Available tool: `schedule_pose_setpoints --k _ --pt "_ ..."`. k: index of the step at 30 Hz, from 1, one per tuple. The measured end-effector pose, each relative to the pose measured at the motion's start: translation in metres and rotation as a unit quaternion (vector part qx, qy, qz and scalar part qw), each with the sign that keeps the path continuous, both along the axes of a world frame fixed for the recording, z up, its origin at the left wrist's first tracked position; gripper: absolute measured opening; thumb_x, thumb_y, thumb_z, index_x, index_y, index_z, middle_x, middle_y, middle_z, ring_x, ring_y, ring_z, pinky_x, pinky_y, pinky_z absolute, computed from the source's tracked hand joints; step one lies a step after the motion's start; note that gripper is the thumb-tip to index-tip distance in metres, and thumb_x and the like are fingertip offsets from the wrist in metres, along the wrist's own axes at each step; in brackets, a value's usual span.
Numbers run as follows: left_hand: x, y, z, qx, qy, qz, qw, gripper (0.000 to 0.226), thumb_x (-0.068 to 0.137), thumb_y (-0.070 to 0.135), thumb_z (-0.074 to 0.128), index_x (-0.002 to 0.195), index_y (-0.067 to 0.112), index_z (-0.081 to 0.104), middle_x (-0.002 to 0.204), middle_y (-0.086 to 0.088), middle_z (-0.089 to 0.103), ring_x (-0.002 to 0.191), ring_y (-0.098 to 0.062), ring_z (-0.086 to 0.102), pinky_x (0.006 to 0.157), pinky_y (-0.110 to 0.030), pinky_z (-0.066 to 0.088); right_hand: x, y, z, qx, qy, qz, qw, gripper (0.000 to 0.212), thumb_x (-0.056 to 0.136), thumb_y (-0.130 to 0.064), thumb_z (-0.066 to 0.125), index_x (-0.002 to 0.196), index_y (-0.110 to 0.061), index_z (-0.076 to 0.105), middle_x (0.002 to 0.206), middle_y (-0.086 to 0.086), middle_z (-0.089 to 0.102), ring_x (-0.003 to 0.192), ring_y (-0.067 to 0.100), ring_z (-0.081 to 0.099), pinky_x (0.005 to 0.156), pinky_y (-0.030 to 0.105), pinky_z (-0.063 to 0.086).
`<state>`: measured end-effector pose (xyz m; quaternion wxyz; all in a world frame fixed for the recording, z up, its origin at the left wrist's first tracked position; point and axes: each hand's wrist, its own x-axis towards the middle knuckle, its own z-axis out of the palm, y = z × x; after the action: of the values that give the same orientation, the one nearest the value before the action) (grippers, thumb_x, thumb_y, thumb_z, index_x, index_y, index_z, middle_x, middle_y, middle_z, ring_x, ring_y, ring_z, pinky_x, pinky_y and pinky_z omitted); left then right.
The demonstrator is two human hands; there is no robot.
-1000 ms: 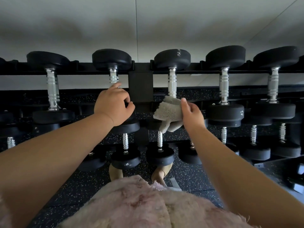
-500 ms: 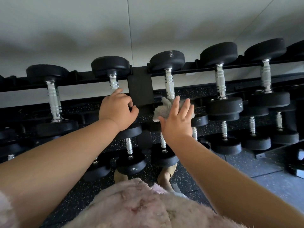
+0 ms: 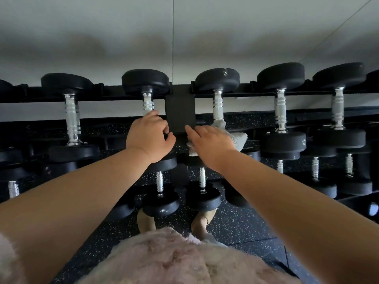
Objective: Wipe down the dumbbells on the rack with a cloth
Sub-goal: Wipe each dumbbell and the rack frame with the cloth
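Mostly hidden, cloth [image 3: 238, 138] under flat right hand [image 3: 211, 145], left hand [image 3: 148, 136] gripping dumbbell [image 3: 145, 82], its near end covered.

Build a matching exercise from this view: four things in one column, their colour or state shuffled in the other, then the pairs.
1. left hand
2. right hand
3. cloth
4. fluffy garment

A. pale grey, touching the chrome handle right of the rack post
B. grips the other handle, left of that post
C. pink, at the bottom edge
D. rests on the cloth

Pairs: 1-B, 2-D, 3-A, 4-C.
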<state>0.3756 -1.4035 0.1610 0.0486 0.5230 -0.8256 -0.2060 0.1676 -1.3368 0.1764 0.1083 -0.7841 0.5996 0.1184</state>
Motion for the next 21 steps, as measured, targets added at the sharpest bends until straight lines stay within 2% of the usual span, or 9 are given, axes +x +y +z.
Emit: schedule_pose_setpoints --k 2,3,5,8,12,15,17,19,21 --pt "0.0 0.0 0.0 -0.004 0.0 0.003 1.0 0.018 0.09 0.038 0.062 0.078 0.026 0.067 0.099 0.01 0.074 0.143 -0.018 0.05 0.099 -0.046 0.048 -0.019 0.014 -0.004 -0.071 -0.022 0.032 0.997 0.057 0.1 -0.036 0.06 0.152 -0.018 0.044 0.136 0.011 0.057 0.127 0.034 0.055 0.112 0.047 0.042" --pt "0.001 0.0 0.0 -0.007 0.002 0.004 1.0 0.018 0.09 0.038 0.062 0.077 0.026 0.066 0.098 0.009 0.074 0.142 -0.018 0.051 0.098 -0.046 0.05 -0.03 0.022 -0.004 -0.088 -0.02 0.064 0.994 0.059 0.096 -0.034 0.064 0.151 -0.02 0.045 0.136 0.011 0.056 0.127 0.034 0.053 0.115 0.047 0.039" --pt "0.001 0.001 0.001 -0.01 0.004 0.008 1.0 0.018 0.089 0.037 0.063 0.075 0.025 0.066 0.094 0.009 0.073 0.138 -0.018 0.054 0.095 -0.046 0.051 -0.052 0.035 -0.006 -0.076 0.012 0.123 0.989 0.071 0.09 -0.032 0.067 0.154 -0.025 0.038 0.143 0.013 0.05 0.131 0.036 0.048 0.12 0.05 0.031" --pt "0.0 0.001 0.001 -0.005 0.003 0.015 1.0 0.017 0.089 0.037 0.063 0.078 0.024 0.068 0.096 0.011 0.073 0.139 -0.017 0.053 0.099 -0.047 0.051 -0.049 0.024 0.0 -0.028 0.073 0.135 0.988 0.077 0.087 -0.033 0.074 0.153 -0.029 0.036 0.137 0.013 0.05 0.127 0.039 0.047 0.115 0.051 0.037" --pt "0.0 0.0 -0.001 0.012 -0.013 0.018 1.0 0.022 0.091 0.044 0.057 0.084 0.028 0.069 0.111 0.012 0.074 0.146 -0.013 0.044 0.109 -0.048 0.045 -0.007 -0.006 0.002 0.06 0.163 0.172 0.97 0.052 0.098 -0.028 0.058 0.149 -0.024 0.047 0.146 0.014 0.044 0.132 0.038 0.043 0.114 0.051 0.034" --pt "0.0 -0.001 0.0 0.021 -0.025 0.022 0.999 0.023 0.091 0.047 0.053 0.084 0.03 0.068 0.122 0.011 0.072 0.148 -0.01 0.041 0.11 -0.047 0.044 0.006 -0.019 0.001 0.088 0.221 0.207 0.949 0.038 0.098 -0.022 0.056 0.136 -0.017 0.06 0.137 0.016 0.05 0.123 0.038 0.05 0.104 0.053 0.044" --pt "-0.001 -0.001 0.001 0.026 -0.027 0.028 0.999 0.019 0.091 0.045 0.056 0.083 0.031 0.068 0.125 0.01 0.071 0.148 -0.009 0.041 0.11 -0.046 0.043 -0.008 -0.016 0.006 0.102 0.17 0.198 0.96 0.045 0.095 -0.019 0.065 0.139 -0.019 0.057 0.137 0.014 0.05 0.126 0.038 0.051 0.106 0.055 0.046" --pt "-0.001 0.0 0.002 0.026 -0.017 0.034 0.999 0.017 0.091 0.043 0.059 0.081 0.032 0.067 0.123 0.01 0.072 0.148 -0.009 0.041 0.11 -0.047 0.045 -0.034 -0.006 0.012 0.075 0.089 0.208 0.971 0.052 0.091 -0.024 0.073 0.14 -0.028 0.057 0.148 0.01 0.047 0.137 0.035 0.047 0.117 0.051 0.038" --pt "-0.001 0.001 0.002 0.023 -0.012 0.035 0.999 0.017 0.091 0.04 0.06 0.079 0.031 0.068 0.119 0.009 0.073 0.148 -0.009 0.042 0.109 -0.047 0.046 -0.061 0.006 0.012 0.015 -0.007 0.194 0.981 0.047 0.089 -0.028 0.076 0.134 -0.026 0.064 0.148 0.006 0.053 0.132 0.029 0.056 0.107 0.047 0.049"
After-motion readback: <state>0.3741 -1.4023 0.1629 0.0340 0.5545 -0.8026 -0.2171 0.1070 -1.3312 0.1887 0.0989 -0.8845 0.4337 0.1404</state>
